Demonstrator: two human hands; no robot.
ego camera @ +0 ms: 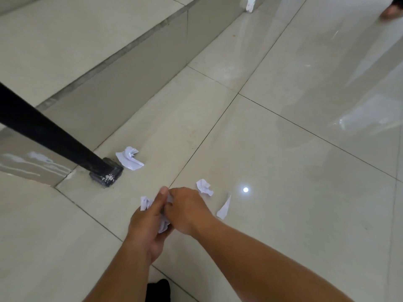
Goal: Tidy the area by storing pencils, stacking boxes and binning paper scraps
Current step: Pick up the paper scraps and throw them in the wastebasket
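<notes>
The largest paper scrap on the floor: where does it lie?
In the head view the scrap lies left of centre on the floor, just right of the black pole's foot.

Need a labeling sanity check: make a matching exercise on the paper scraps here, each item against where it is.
Things:
1. large crumpled scrap
2. small crumpled scrap
3. flat pointed scrap
4. paper wad

Places:
A. gripped by left hand and right hand
B. floor, beside the black leg foot
C. floor, just ahead of the right hand
D. floor, directly right of the right hand

Pairs: 1-B, 2-C, 3-D, 4-A
</notes>
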